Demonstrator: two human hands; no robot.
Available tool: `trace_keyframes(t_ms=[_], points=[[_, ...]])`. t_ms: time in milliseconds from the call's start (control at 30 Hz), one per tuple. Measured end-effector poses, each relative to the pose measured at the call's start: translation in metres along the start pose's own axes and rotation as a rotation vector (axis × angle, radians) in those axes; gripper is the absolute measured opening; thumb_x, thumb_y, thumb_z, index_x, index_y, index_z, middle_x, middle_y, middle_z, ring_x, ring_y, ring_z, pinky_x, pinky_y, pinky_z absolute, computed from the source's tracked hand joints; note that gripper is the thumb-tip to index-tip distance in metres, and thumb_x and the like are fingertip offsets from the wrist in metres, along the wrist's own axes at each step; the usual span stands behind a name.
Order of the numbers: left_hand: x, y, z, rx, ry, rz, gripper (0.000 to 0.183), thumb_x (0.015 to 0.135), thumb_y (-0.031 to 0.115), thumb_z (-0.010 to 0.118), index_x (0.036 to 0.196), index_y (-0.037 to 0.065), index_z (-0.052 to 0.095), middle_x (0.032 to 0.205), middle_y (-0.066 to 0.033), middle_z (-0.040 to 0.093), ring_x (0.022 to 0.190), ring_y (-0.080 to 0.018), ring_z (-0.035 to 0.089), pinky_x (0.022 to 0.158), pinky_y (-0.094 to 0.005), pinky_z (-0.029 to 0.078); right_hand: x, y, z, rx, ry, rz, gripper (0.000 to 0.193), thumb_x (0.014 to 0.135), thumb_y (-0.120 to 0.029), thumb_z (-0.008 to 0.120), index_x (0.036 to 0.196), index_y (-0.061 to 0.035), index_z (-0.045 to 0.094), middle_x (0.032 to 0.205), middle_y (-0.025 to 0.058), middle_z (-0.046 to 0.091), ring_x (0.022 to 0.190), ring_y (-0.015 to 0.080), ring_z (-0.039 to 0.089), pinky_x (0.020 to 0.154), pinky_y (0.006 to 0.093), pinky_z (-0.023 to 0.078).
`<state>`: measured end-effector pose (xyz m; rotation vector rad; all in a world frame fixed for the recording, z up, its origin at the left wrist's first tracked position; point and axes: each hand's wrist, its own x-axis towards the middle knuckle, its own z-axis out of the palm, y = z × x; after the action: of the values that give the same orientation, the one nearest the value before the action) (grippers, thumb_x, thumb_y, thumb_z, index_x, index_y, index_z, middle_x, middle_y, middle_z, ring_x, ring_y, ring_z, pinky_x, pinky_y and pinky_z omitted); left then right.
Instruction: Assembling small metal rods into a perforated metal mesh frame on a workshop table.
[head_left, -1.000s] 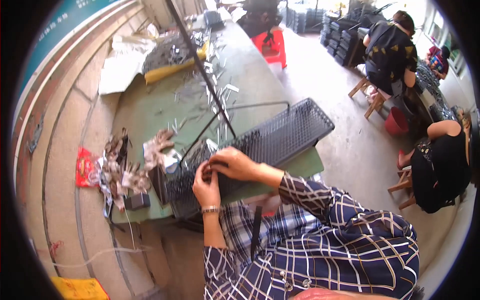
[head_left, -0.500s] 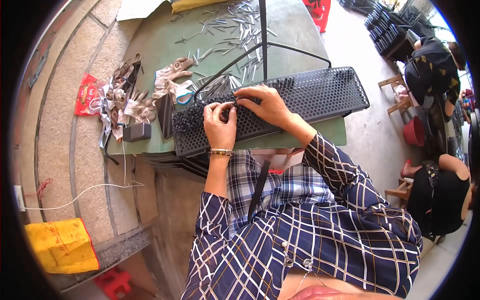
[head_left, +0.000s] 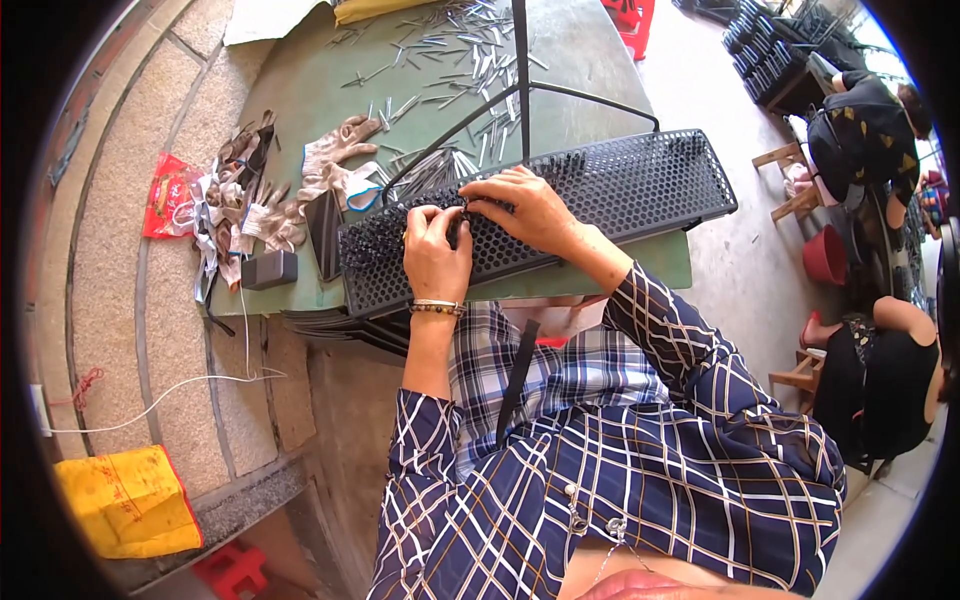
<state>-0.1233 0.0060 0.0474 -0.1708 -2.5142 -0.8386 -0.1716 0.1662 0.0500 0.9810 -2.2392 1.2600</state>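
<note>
Head view: a black perforated panel (head_left: pixel 600 195) is seen lying across the near edge of the green surface (head_left: pixel 300 100), at the centre of the frame, overhanging toward the body so both hands can reach it. The left hand (head_left: pixel 436 252) is pressed on the panel's left part, its grip pinched on something small, probably a pin; what exactly cannot be told. The right hand (head_left: pixel 525 208) is laid just beside it, fingers curled on the holes, apparently steadying the same spot. Loose metal pins (head_left: pixel 470 60) are scattered above; gloves (head_left: pixel 335 160) are piled at upper left.
</note>
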Motion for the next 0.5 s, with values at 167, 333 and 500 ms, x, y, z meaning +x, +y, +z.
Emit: trace_keyframes(t_ms=[167, 333, 500], points=[[-0.004, 0.002, 0.002, -0.072, -0.037, -0.098, 0.024, 0.075, 0.009, 0.066, 0.098, 0.007, 0.064, 0.097, -0.0107, 0.054, 0.088, -0.0287, 0.057, 0.077, -0.0380, 0.047, -0.002, 0.003, -0.001, 0.001, -0.005, 0.014, 0.021, 0.082, -0.016, 0.065, 0.101, -0.0065, 0.066, 0.088, 0.0081, 0.067, 0.081, 0.0218, 0.063, 0.077, 0.0324, 0.044], [-0.004, 0.002, 0.003, -0.084, -0.045, -0.113, 0.022, 0.076, 0.009, 0.065, 0.099, 0.007, 0.065, 0.097, -0.0108, 0.054, 0.088, -0.0287, 0.057, 0.077, -0.0382, 0.047, -0.002, 0.003, -0.001, -0.019, -0.031, -0.012, 0.019, 0.083, -0.015, 0.062, 0.100, -0.0065, 0.064, 0.089, 0.0071, 0.067, 0.084, 0.0215, 0.063, 0.079, 0.0334, 0.044], [0.005, 0.005, -0.002, -0.073, -0.011, -0.096, 0.019, 0.077, 0.010, 0.065, 0.096, 0.007, 0.065, 0.097, -0.0107, 0.054, 0.088, -0.0286, 0.057, 0.077, -0.0380, 0.047, -0.001, -0.001, -0.002, -0.019, -0.070, -0.012, 0.019, 0.083, -0.015, 0.062, 0.100, -0.0066, 0.064, 0.090, 0.0072, 0.067, 0.084, 0.0219, 0.063, 0.078, 0.0335, 0.044]])
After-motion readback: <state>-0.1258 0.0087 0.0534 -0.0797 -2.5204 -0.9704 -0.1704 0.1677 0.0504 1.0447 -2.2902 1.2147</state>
